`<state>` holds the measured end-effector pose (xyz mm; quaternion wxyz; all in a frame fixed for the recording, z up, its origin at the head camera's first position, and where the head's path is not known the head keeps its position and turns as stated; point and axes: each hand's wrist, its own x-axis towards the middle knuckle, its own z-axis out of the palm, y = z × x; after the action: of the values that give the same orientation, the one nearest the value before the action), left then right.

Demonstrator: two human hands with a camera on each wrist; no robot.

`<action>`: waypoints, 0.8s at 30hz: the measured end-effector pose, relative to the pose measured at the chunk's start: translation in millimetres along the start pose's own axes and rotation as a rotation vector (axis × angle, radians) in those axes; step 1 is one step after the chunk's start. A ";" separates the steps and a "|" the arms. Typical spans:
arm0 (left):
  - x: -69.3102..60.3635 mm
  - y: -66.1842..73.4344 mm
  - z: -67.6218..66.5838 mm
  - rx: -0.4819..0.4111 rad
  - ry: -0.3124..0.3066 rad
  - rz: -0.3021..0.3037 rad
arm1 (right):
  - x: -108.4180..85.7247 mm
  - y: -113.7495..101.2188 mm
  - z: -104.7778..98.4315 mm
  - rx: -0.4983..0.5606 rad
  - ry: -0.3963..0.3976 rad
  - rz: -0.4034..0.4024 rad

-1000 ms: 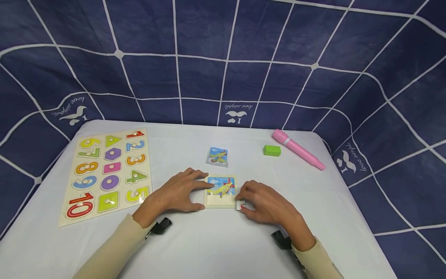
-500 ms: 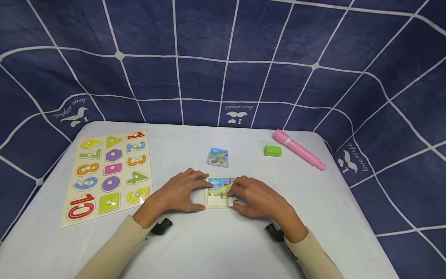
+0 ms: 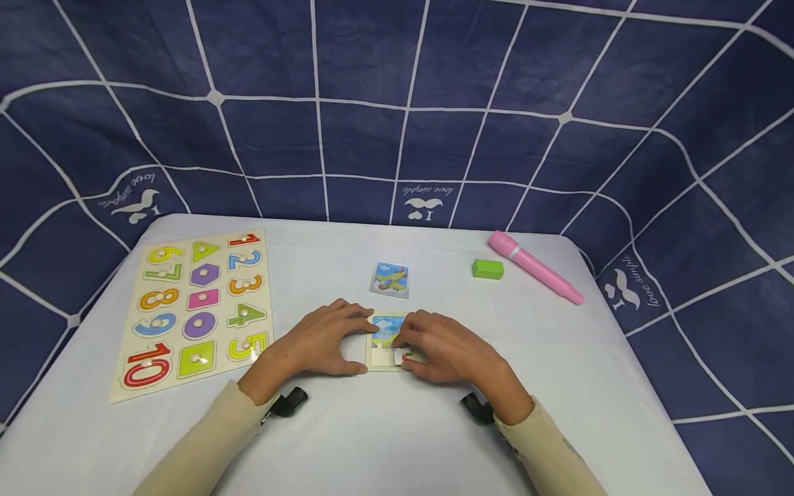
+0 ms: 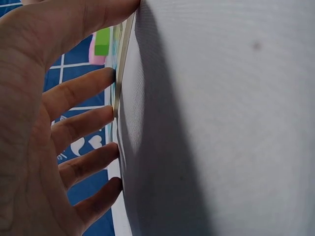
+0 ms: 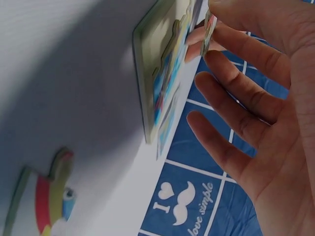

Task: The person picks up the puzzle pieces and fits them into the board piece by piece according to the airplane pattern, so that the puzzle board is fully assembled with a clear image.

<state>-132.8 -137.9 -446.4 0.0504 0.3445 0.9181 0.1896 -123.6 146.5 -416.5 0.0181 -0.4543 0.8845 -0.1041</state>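
A small framed puzzle board (image 3: 382,358) lies on the white table with blue-and-yellow picture pieces across its far part; its near strip is bare. My left hand (image 3: 322,341) rests at its left edge, fingers spread, thumb at the near left corner and a fingertip on the picture. Between thumb and fingers, my right hand (image 3: 449,351) pinches a small puzzle piece (image 3: 400,356) over the board's near part. In the right wrist view that piece (image 5: 208,34) is tilted on edge. Another piece (image 5: 44,201), with a red band, lies on the table there.
A picture card (image 3: 390,279) lies beyond the board. Farther right are a green block (image 3: 488,269) and a pink marker (image 3: 536,266). A large number-and-shape board (image 3: 180,379) lies at the left. Dark blue gridded cloth (image 3: 366,138) rises behind the table.
My right hand has moved left with its piece, from beside the board's right edge to over its near part. My left hand stays in place.
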 end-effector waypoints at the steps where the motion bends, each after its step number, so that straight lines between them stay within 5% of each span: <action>1: -0.1 0.0 -0.1 0.001 0.000 -0.001 | 1.2 -0.5 -0.1 0.002 0.000 -0.004; 24: -0.6 -3.2 -0.1 -0.021 0.004 -0.010 | 18.3 -6.9 14.7 -0.005 0.010 -0.035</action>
<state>-134.4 -140.5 -447.6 0.0530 0.3392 0.9178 0.1996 -126.9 125.4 -428.4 0.0105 -0.4692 0.8768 -0.1045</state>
